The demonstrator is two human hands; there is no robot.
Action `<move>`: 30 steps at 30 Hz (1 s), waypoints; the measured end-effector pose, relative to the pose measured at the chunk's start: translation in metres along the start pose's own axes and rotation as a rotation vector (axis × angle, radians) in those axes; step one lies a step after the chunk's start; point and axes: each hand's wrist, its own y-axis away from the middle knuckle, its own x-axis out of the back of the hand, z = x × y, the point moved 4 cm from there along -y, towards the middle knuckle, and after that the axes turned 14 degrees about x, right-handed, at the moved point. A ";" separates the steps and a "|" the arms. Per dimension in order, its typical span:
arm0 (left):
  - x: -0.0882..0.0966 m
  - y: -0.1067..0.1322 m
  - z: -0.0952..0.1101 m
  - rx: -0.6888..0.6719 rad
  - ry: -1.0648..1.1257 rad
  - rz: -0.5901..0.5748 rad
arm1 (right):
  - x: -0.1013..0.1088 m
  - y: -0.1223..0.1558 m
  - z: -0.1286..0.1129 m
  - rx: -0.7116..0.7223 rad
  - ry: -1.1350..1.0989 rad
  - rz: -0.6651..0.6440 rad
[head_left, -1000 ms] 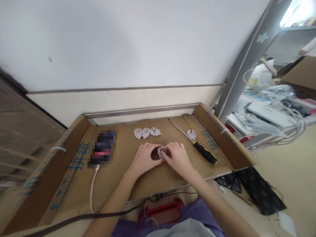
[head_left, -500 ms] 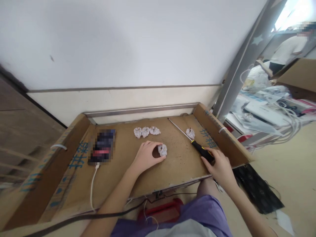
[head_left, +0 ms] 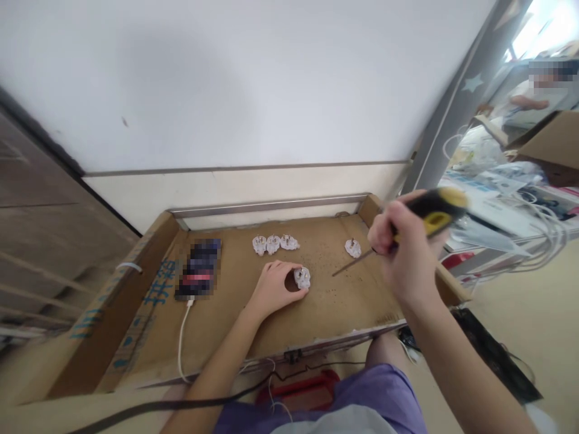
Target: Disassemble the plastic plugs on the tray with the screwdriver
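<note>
Between the thumb and fingers of my left hand (head_left: 274, 288) is a small white plug part (head_left: 303, 278) with metal pins, resting on the cardboard. My right hand (head_left: 407, 253) is raised over the right side of the tray, wrapped around a black-and-yellow screwdriver (head_left: 434, 212). Its shaft slants down and left, the tip above or near the cardboard; I cannot tell if it touches. Three similar plug parts (head_left: 273, 244) stand in a row behind my left hand, pins up. Another single plug part (head_left: 353, 248) lies to the right, near the screwdriver's shaft.
A cardboard-lined tray (head_left: 235, 331) with raised sides spans the work area. On its left lies a phone (head_left: 199, 268) with a white cable (head_left: 182, 343) attached. A bench with plastic bags and cables (head_left: 534, 223) is at the right, with another person (head_left: 538, 96) behind it.
My right hand has picked the screwdriver up off the cardboard and lifted it, swinging the handle up and the tip down. My left hand stays on the plug part. The view has shifted slightly.
</note>
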 end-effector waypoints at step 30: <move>0.031 -0.007 -0.034 0.292 0.184 0.401 | -0.012 0.056 -0.037 0.213 -0.287 0.027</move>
